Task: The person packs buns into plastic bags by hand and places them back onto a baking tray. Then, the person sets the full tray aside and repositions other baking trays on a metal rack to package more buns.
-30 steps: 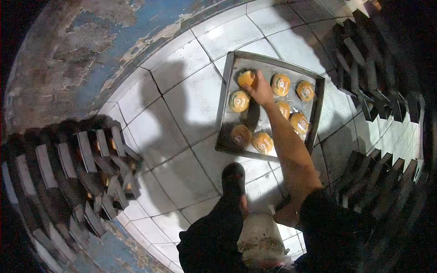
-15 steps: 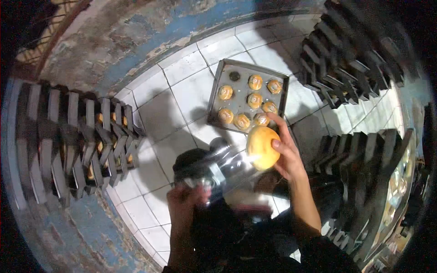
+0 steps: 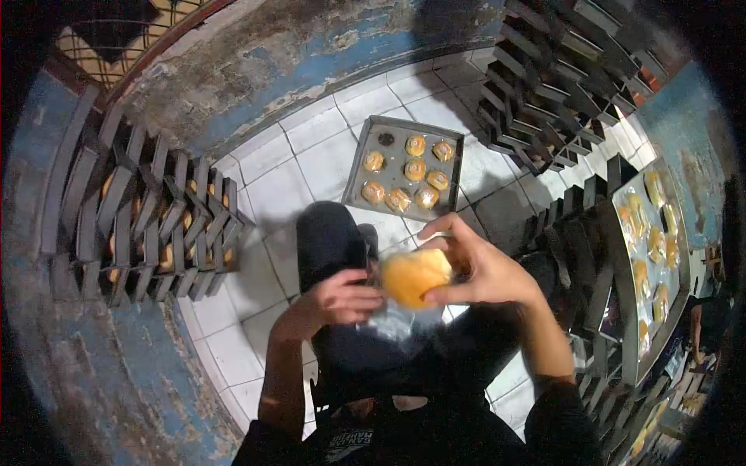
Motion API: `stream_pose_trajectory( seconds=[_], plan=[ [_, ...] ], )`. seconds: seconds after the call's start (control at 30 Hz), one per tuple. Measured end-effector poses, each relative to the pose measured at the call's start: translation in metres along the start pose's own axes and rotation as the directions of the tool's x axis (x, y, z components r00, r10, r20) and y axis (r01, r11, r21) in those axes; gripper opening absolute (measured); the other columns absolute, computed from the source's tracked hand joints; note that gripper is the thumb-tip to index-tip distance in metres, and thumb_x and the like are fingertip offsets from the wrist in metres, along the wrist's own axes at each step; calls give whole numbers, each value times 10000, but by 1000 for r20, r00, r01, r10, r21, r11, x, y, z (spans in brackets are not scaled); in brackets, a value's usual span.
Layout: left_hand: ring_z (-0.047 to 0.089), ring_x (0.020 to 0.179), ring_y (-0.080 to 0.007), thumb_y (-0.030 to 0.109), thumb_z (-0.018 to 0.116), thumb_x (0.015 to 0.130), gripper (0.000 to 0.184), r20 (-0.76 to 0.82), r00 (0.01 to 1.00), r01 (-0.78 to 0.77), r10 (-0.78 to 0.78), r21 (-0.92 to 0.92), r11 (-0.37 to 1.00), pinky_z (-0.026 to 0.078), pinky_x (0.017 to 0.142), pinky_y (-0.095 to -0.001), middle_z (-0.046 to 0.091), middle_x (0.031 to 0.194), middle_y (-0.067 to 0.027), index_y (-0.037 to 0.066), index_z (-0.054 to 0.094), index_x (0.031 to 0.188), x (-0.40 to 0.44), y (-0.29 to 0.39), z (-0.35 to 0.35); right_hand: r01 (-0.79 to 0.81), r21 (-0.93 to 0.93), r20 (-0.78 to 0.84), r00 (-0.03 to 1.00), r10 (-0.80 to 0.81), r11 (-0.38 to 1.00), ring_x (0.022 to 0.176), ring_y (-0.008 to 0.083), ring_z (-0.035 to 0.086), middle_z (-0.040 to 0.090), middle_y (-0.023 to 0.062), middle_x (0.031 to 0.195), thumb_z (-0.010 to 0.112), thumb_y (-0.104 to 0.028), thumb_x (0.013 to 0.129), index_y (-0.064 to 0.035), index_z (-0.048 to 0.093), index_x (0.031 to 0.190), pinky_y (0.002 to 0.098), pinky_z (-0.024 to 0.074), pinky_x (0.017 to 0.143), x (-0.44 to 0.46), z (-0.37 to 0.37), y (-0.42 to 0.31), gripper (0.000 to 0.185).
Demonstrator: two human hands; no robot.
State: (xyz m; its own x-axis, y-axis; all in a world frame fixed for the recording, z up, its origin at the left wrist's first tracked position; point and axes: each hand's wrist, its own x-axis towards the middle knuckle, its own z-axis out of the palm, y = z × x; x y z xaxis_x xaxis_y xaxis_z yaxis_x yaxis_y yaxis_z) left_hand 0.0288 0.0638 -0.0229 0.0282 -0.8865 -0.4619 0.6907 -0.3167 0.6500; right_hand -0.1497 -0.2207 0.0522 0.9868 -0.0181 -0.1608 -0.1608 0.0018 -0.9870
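Bun (image 3: 416,279) has moved in beside my left hand (image 3: 350,297).
My right hand (image 3: 486,268) grips it; the left's hold blurs, I cannot tell. Stacked trays (image 3: 140,213) flank the floor tray (image 3: 395,165) ahead.

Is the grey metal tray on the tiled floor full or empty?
Partly full: the tray holds several round golden buns, but a dark-marked spot near one corner has none.

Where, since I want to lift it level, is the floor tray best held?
Probably by the left wall and right wall of the tray, a hand from each side: it lies flat on the tiles, its walls stand raised, and buns sit inside.
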Motion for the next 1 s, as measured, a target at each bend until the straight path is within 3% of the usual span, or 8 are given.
stream_pose_trajectory(
  seconds=[0.1,0.23,0.5,0.63,0.7,0.77,0.83,1.0],
  plan=[
    [660,1256,-216,142,776,971,607,218,964,32,-155,480,877,529,1069,-383,681,1386,-131,1,501,1493,8,-3,13,8,-146,103,995,7,989,1116,216,684,670,127,1234,933,-182,811,-31,501,1376,354,550,965,-6,17,-7,727],
    [671,1165,-159,90,829,922,547,133,987,33,-93,398,917,521,1031,-334,729,1237,-82,-4,586,1404,-4,9,48,305,-597,189,952,-240,742,1061,316,696,672,153,1173,910,-314,826,18,656,1271,404,547,975,-16,15,-30,610],
    [650,1165,-158,145,853,914,616,276,961,-144,9,473,869,538,985,-315,662,1248,-61,20,504,1406,13,-22,42,341,-541,506,862,-27,769,903,427,719,749,204,955,758,-259,935,-69,773,1077,483,574,809,-6,24,-40,238],
    [550,1382,-290,312,813,956,883,-179,905,-267,387,470,841,522,1080,-494,565,1455,-165,159,259,1626,22,-30,59,167,-939,129,981,-145,300,762,352,755,754,156,810,711,-219,908,-120,799,933,472,591,692,-4,25,-49,134],
    [490,1447,-363,539,630,1036,802,-246,962,-207,116,-387,898,469,1134,-554,543,1533,-183,177,278,1660,30,-30,54,208,-971,186,966,-178,115,689,290,761,757,126,765,711,-208,849,-110,793,872,449,597,622,0,47,-36,129],
    [504,1422,-451,654,457,1059,663,-38,974,-131,225,-902,411,421,1091,-749,570,1495,-166,236,457,1574,46,-34,47,368,-925,321,891,-320,97,703,249,766,771,119,851,711,-162,796,-57,770,875,407,620,625,6,75,-8,144],
    [491,1430,-466,659,454,1056,657,-170,920,-378,353,-625,684,419,1074,-786,558,1500,-168,248,454,1569,53,-21,54,438,-847,343,883,-321,302,773,273,771,765,133,957,721,-160,850,-18,749,966,411,632,661,2,96,-7,187],
    [429,1462,-506,607,508,1056,642,-225,850,-491,476,-663,565,426,1059,-815,484,1549,-193,292,387,1602,54,-3,53,298,-775,152,944,-294,558,864,329,743,707,123,921,717,-243,957,-20,650,1174,445,612,697,2,110,-11,318]
  ],
)
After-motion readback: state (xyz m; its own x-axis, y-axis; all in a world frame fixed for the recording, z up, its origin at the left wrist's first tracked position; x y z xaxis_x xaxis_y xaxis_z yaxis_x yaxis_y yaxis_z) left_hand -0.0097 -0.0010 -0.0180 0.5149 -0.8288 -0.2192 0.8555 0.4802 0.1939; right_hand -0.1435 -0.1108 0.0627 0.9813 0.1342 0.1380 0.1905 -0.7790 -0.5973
